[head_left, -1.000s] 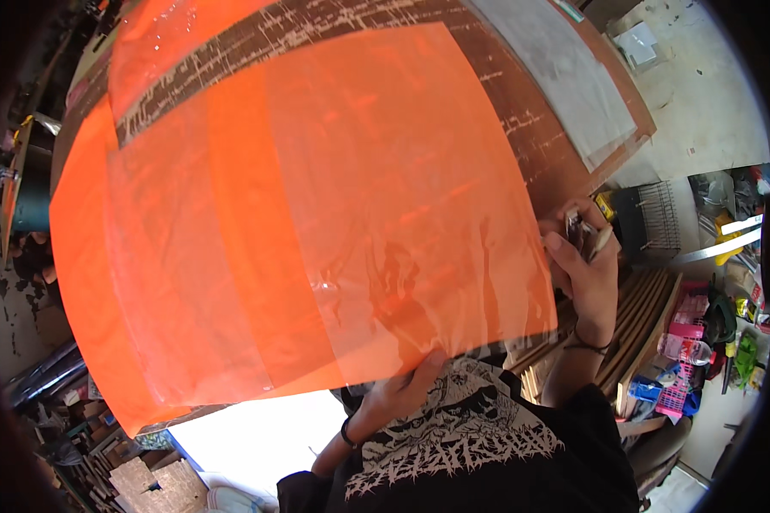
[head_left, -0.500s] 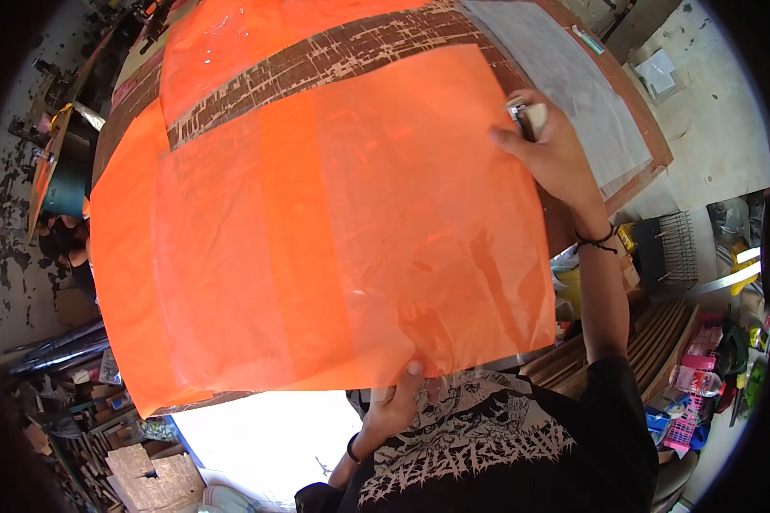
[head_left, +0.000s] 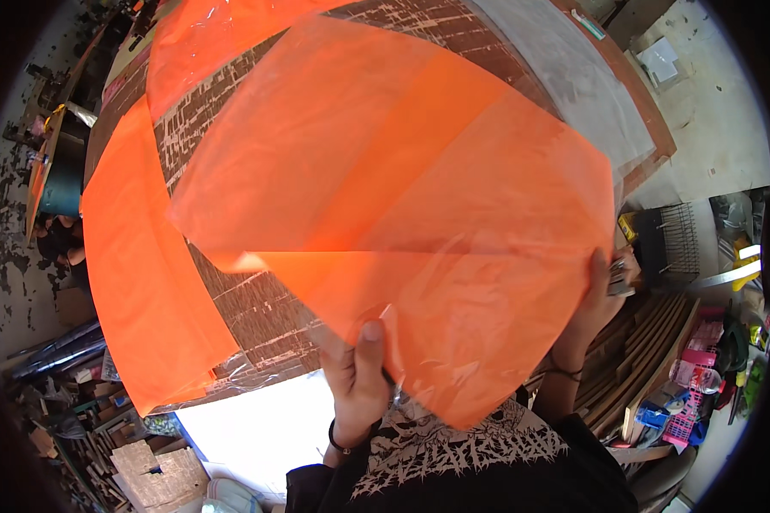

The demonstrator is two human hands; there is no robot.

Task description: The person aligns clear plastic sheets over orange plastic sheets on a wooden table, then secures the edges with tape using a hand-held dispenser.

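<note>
A thin, translucent orange plastic sheet (head_left: 376,154) is raised and tilted over the table in front of me. It has a darker orange band, a fold across its near part and shiny clear film on it. My left hand (head_left: 359,376) pinches the near left edge, thumb on top. At the right edge my right hand (head_left: 603,295) grips the sheet, its fingers partly behind it. A small metal-and-pale object (head_left: 620,280) is also in my right hand; its kind is unclear. On the left part of the table lies another orange sheet (head_left: 141,265).
The brown, scratched tabletop (head_left: 261,316) shows between sheets. More orange plastic (head_left: 222,43) lies at the far side, with clear grey film (head_left: 565,68) at the far right. Wood strips (head_left: 633,368) and a pink basket (head_left: 701,350) stand right; scrap wood (head_left: 158,474) lies lower left.
The upper orange sheet has been lifted and turned off the left one, baring the tabletop between them. My right hand came down toward me; my left moved slightly left and up.
</note>
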